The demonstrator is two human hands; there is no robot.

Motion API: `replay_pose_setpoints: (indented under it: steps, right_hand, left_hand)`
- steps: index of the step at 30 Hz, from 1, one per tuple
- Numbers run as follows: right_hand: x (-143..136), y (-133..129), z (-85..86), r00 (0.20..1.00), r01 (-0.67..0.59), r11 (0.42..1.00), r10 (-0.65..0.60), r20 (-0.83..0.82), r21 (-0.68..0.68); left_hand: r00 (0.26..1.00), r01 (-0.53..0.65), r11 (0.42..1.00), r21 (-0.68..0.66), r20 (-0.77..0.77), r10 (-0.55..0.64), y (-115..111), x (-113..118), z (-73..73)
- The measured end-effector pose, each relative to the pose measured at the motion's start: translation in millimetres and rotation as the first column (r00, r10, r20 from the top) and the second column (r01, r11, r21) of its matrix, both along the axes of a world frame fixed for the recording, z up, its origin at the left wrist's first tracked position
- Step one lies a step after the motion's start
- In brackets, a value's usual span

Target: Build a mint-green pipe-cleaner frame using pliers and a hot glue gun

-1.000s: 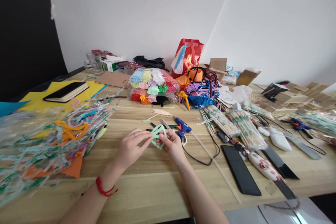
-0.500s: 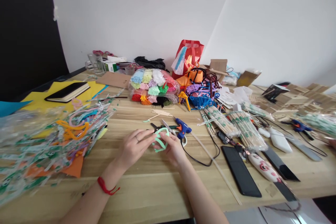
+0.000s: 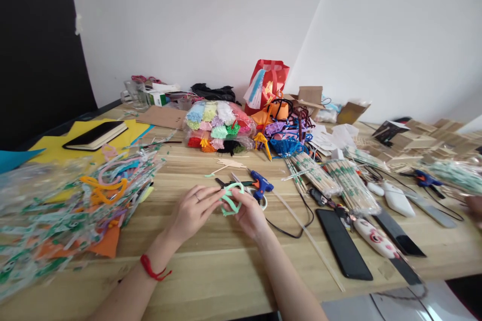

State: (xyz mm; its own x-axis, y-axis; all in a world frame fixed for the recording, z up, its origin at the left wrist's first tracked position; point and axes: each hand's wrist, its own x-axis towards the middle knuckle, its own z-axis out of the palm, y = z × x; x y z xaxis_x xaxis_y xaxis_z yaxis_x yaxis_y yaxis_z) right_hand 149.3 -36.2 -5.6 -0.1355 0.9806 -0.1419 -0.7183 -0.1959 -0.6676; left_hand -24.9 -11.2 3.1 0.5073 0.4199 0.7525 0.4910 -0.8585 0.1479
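Observation:
A mint-green pipe cleaner shape (image 3: 232,206), bent into loops, is held between both hands above the middle of the table. My left hand (image 3: 196,207), with a ring and a red string bracelet, pinches its left side with the fingertips. My right hand (image 3: 249,213) grips its right side between thumb and fingers. Just behind the hands lie dark-handled pliers or cutters (image 3: 226,182), partly hidden, and a blue glue gun (image 3: 260,184). White-handled scissors (image 3: 263,202) show in part beside my right hand.
Plastic wrappers and pipe cleaners (image 3: 109,185) cover the left. Behind are a bag of coloured pipe cleaners (image 3: 218,125) and a red bag (image 3: 269,80). On the right lie stick bundles (image 3: 350,185), a black phone (image 3: 343,243) and a clear glue stick (image 3: 309,241). Another person's hand (image 3: 474,205) shows at the right edge.
The view has shifted slightly, so things at the right sit a little further left. Both hands keep their hold on the green shape, with barely any movement.

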Motion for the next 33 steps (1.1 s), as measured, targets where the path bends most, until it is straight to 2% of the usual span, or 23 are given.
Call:
replay_pose_setpoints:
  steps: [6,12,17,21,26,28,33]
  right_hand:
    - [-0.2,-1.4,-0.5,1.0,-0.002,1.0,0.002,0.007,0.002]
    - [0.1,-0.7,-2.9,1.0,0.02,1.0,-0.02,0.01,-0.007]
    - [0.8,1.4,-3.4,1.0,0.027,0.999,-0.027,0.01,-0.022]
    - [2.2,3.1,-1.9,0.997,0.067,0.998,-0.068,0.043,0.011]
    - [2.8,2.5,-1.8,0.994,0.101,0.994,-0.103,0.046,0.043]
    - [2.3,1.5,-0.7,0.993,0.106,0.993,-0.108,0.042,0.053]
    - [0.6,-0.1,2.8,0.993,0.094,0.991,-0.099,0.059,0.092]
  left_hand:
    - [0.999,-0.03,1.0,-0.005,0.018,0.03,-0.7,0.7,-0.3]
    - [0.991,-0.07,0.997,-0.028,-0.112,0.066,0.8,-2.5,-1.5]
    - [0.989,-0.059,0.996,-0.073,-0.14,0.049,-0.5,0.2,-2.2]
    - [0.998,-0.035,0.992,-0.12,-0.063,0.028,-3.6,4.9,-3.1]
    - [0.973,-0.006,0.982,-0.189,0.226,0.049,-5.9,6.9,-1.7]
    - [0.956,-0.007,0.98,-0.198,0.287,0.065,-6.1,6.4,0.0]
    - [0.988,0.004,0.987,-0.161,0.156,0.022,-6.3,6.2,2.0]
